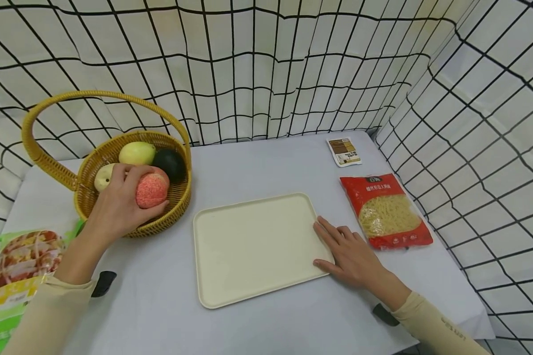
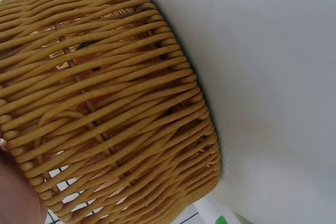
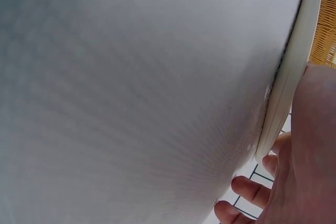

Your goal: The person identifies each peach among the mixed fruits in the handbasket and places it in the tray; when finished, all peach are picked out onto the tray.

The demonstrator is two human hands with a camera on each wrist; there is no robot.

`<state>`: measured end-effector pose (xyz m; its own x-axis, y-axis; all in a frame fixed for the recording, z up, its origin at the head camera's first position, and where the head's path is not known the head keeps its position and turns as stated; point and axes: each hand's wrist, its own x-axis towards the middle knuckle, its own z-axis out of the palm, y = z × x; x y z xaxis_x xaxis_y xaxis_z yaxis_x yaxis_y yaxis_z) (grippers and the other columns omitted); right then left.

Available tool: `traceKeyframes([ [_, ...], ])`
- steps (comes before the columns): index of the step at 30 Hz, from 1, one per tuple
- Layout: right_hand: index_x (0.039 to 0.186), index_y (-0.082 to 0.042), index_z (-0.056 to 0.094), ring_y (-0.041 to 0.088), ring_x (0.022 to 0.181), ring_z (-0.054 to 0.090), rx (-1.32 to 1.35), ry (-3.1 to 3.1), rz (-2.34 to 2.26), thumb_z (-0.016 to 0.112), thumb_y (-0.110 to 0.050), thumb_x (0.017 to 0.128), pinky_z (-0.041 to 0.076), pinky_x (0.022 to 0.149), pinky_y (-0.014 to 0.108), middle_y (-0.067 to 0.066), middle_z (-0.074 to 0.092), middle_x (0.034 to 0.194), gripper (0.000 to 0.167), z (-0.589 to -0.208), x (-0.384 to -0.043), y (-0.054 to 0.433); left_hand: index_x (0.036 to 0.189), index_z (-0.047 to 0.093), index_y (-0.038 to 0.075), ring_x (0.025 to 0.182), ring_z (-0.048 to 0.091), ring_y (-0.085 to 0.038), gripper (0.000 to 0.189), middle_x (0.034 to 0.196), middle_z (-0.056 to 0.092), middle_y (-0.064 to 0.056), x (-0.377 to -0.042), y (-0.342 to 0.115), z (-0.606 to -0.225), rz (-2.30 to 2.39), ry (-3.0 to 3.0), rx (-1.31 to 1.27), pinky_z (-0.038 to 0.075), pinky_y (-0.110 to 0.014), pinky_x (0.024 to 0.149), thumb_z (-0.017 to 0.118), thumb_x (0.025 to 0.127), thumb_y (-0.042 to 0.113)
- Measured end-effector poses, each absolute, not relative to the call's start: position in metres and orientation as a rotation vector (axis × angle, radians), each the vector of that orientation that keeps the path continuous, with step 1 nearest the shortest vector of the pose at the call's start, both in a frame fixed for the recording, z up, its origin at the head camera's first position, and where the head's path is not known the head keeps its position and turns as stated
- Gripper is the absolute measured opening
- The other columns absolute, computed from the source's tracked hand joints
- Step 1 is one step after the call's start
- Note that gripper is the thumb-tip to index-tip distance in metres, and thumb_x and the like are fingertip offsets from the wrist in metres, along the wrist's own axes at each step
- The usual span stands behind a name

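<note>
At the left of the head view my left hand [image 1: 122, 199] reaches over the rim of a yellow wicker basket [image 1: 177, 209] and grips a coral-pink peach [image 1: 152, 191], thumb on the near side. Behind the peach in the basket are a yellow-green fruit [image 1: 137, 153], a dark green round one [image 1: 171, 164] and a pale round one [image 1: 103, 177]. The left wrist view is mostly the basket's woven side [image 2: 105, 103]. My right hand [image 1: 348, 254] rests with spread fingers on the right edge of a cream rectangular tray [image 1: 257, 246], whose edge [image 3: 291, 72] runs past the hand in the right wrist view.
Right of the tray lies a red bag of pasta [image 1: 386, 212], with a small brown-and-white packet [image 1: 344, 151] behind it. A green-edged food bag [image 1: 26, 266] lies under my left forearm. Black netting [image 1: 253, 74] over white cloth borders the table's back and sides.
</note>
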<state>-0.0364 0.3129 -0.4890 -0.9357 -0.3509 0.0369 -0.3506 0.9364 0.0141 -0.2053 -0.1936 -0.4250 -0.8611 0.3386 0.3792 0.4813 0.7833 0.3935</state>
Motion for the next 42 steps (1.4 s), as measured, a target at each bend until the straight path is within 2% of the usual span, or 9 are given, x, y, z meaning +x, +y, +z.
traceKeyframes([
  [9,0.169,-0.017,0.032,0.027,0.128,0.056,0.547,-3.057,-0.002,0.065,-0.064,0.095,0.055,0.094,0.043,0.003,0.031,0.177,0.093,-0.488,-0.035,0.310,0.142,0.051,0.010,0.089,0.065,-0.049,0.078,0.128,0.043,-0.027,-0.202,-0.195,-0.426,-0.723,-2.619,-0.637,0.059,-0.069,0.076,0.092,0.077,0.021],
  [15,0.168,-0.016,0.032,0.027,0.126,0.056,0.556,-3.047,0.000,0.066,-0.064,0.095,0.055,0.093,0.044,0.004,0.032,0.176,0.093,-0.489,-0.034,0.311,0.143,0.049,0.005,0.108,0.062,-0.049,0.080,0.142,0.048,-0.026,-0.202,-0.195,-0.424,-0.742,-2.588,-0.695,0.058,-0.071,0.082,0.091,0.076,0.016],
  [19,0.168,-0.016,0.034,0.027,0.126,0.056,0.555,-3.034,-0.002,0.067,-0.064,0.094,0.055,0.092,0.043,0.004,0.032,0.176,0.094,-0.490,-0.032,0.311,0.143,0.049,0.004,0.115,0.060,-0.041,0.080,0.139,0.055,-0.023,-0.203,-0.195,-0.425,-0.753,-2.556,-0.753,0.057,-0.066,0.086,0.091,0.076,0.011],
  [23,0.168,-0.016,0.034,0.027,0.125,0.056,0.560,-3.026,-0.005,0.066,-0.064,0.095,0.055,0.091,0.043,0.004,0.033,0.176,0.093,-0.490,-0.032,0.310,0.141,0.051,0.006,0.113,0.058,-0.036,0.078,0.132,0.058,-0.019,-0.201,-0.196,-0.424,-0.758,-2.527,-0.776,0.056,-0.061,0.085,0.091,0.075,0.008],
  [35,0.168,-0.016,0.034,0.027,0.126,0.056,0.557,-3.042,-0.001,0.065,-0.064,0.095,0.055,0.093,0.043,0.003,0.032,0.176,0.092,-0.488,-0.032,0.308,0.140,0.055,0.008,0.113,0.060,-0.036,0.070,0.133,0.057,-0.020,-0.195,-0.195,-0.421,-0.743,-2.514,-0.773,0.058,-0.060,0.088,0.089,0.078,0.009],
  [42,0.168,-0.017,0.032,0.027,0.128,0.055,0.545,-3.062,0.000,0.065,-0.063,0.096,0.055,0.095,0.045,0.003,0.030,0.177,0.092,-0.488,-0.032,0.308,0.138,0.056,0.008,0.112,0.062,-0.035,0.071,0.134,0.058,-0.018,-0.191,-0.191,-0.418,-0.757,-2.481,-0.806,0.059,-0.060,0.086,0.090,0.076,0.009],
])
